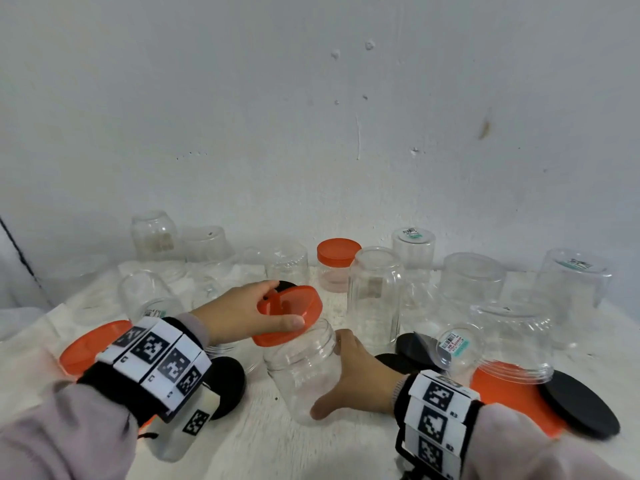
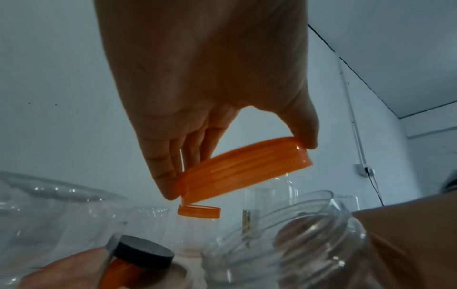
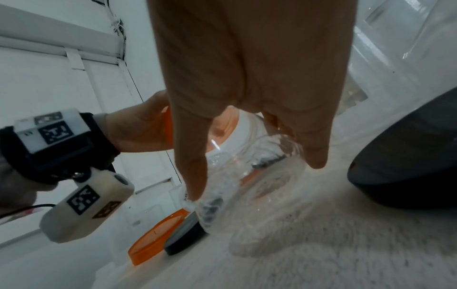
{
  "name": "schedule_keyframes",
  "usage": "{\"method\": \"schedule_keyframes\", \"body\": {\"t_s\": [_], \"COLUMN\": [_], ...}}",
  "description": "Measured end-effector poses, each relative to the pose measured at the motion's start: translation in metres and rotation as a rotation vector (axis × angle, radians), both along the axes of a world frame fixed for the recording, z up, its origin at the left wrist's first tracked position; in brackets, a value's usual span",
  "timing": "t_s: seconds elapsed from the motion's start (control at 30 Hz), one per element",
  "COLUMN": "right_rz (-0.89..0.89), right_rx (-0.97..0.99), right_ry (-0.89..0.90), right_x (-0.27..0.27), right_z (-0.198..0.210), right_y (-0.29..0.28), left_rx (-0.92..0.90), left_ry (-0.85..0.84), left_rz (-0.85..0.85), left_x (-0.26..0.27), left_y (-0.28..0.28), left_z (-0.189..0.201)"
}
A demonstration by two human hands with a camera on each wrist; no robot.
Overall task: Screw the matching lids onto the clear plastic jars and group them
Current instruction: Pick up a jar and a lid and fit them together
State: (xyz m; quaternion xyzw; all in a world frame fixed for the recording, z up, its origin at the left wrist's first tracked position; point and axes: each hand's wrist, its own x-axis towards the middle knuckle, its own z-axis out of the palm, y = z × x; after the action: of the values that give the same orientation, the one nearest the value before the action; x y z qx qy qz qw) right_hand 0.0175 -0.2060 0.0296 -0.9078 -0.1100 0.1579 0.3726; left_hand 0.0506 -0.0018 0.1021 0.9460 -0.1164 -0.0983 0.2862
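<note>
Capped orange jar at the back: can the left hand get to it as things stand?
Probably not yet: the left hand grips an orange lid over the open jar. The path to the capped jar looks open.

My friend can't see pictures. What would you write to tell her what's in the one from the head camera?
A left hand holds an orange lid tilted over the mouth of a clear jar that the right hand grips on a white table. Around them stand many upturned clear jars, loose orange and black lids, and one jar already capped in orange.
</note>
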Motion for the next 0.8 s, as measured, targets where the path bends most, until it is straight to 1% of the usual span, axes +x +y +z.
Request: {"method": "schedule_keyframes", "body": {"t_s": [0.13,0.27,0.53,0.6,0.67,0.8], "right_rz": [-0.008,-0.01,-0.009,-0.005,0.0,0.061], "right_rx": [0.04,-0.022,-0.044,-0.035,-0.011,0.017], "right_ry": [0.033,0.048,0.07,0.085,0.113,0.116], "right_x": [0.005,0.01,0.015,0.015,0.017,0.024], "right_z": [-0.006,-0.011,-0.014,-0.012,-0.006,0.02], "right_y": [0.0,-0.002,-0.005,-0.006,-0.008,-0.015], "left_rx": [0.106,0.207,0.204,0.168,0.095,-0.141], "left_ry": [-0.013,-0.006,-0.018,-0.012,-0.004,0.1], "left_rz": [-0.036,-0.096,-0.149,-0.147,-0.135,-0.071], "left_x": [-0.004,-0.008,-0.006,-0.006,-0.006,-0.008], "left_y": [-0.005,-0.015,-0.024,-0.025,-0.022,-0.007], "left_z": [-0.009,-0.02,-0.036,-0.039,-0.044,-0.055]}}
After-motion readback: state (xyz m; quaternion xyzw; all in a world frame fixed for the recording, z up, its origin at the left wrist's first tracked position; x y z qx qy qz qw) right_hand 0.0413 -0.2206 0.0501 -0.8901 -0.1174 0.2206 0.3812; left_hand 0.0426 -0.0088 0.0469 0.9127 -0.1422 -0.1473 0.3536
